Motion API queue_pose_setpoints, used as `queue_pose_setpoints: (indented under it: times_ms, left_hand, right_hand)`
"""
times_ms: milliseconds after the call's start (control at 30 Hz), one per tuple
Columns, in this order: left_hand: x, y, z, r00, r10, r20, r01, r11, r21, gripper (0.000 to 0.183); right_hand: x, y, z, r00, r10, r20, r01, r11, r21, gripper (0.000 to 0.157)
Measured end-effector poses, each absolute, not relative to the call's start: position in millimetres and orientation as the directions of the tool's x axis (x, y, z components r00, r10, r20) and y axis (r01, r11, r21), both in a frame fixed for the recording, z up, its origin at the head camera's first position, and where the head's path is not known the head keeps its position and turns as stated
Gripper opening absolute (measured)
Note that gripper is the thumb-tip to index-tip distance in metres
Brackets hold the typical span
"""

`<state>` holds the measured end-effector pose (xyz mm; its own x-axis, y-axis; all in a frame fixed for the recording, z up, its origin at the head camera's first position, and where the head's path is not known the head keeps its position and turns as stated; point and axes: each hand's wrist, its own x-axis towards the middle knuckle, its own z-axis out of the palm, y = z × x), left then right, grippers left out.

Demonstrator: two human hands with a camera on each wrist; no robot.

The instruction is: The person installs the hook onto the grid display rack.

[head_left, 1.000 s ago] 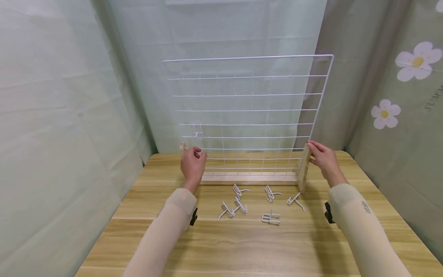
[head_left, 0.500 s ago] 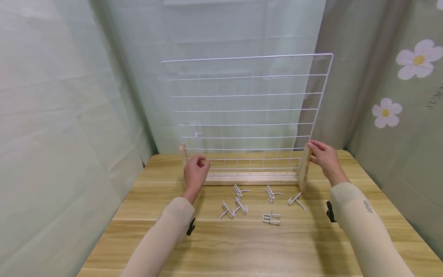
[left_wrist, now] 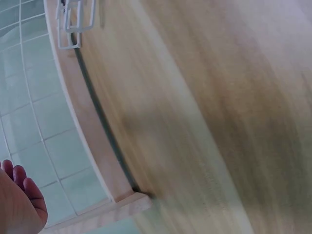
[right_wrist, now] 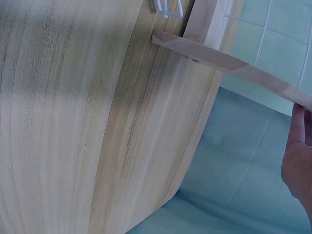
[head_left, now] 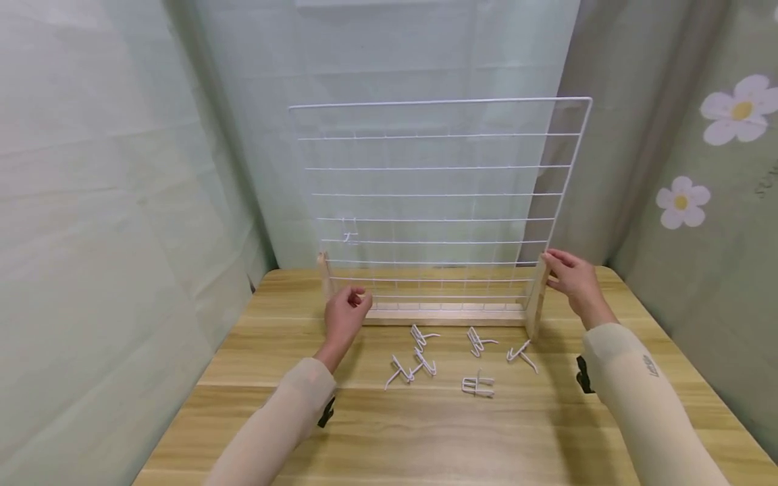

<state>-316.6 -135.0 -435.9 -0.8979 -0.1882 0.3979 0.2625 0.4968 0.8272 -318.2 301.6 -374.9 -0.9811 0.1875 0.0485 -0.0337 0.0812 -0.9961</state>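
Note:
A white wire grid panel [head_left: 440,102] stands upright in a wooden stand [head_left: 444,318]. My right hand [head_left: 574,280] pinches the top of the stand's right side post [head_left: 536,304] with thumb and fingers. In the right wrist view, its fingers [right_wrist: 297,126] lie against that post's upper end. Low in front of the grid's left side, my left hand [head_left: 345,316] has loosely bent fingers and holds nothing. Its fingertips show at the edge of the left wrist view. One white wire hook [head_left: 349,236] hangs on the grid at the left.
Several white hooks lie on the wooden table [head_left: 425,432] before the stand, among them a double-pronged one [head_left: 478,385] nearest me and another at the right [head_left: 523,354]. Pale green curtains [head_left: 109,202] surround the table's left, back and right.
My left hand has moved down and slightly right from beside the left post's top. The right hand stays at the right post. Grid and hooks keep their places.

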Motion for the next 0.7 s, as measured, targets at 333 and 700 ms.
queue_pose_setpoints:
  times_ms: [333, 700]
  left_hand:
    - [-308.8, -131.8, -449.5, -0.936, -0.089, 0.340, 0.262, 0.465, 0.845, 0.018]
    - [-302.6, -130.6, -455.4, -0.965, -0.019, 0.263, 0.231, 0.421, 0.877, 0.025]
  right_hand:
    - [-319.7, 304.3, -376.4, -0.977, 0.206, 0.061, -0.047, 0.071, -0.996, 0.057]
    - [-319.0, 302.8, -375.6, -0.980, 0.192, 0.049, -0.046, 0.019, -0.999, 0.047]
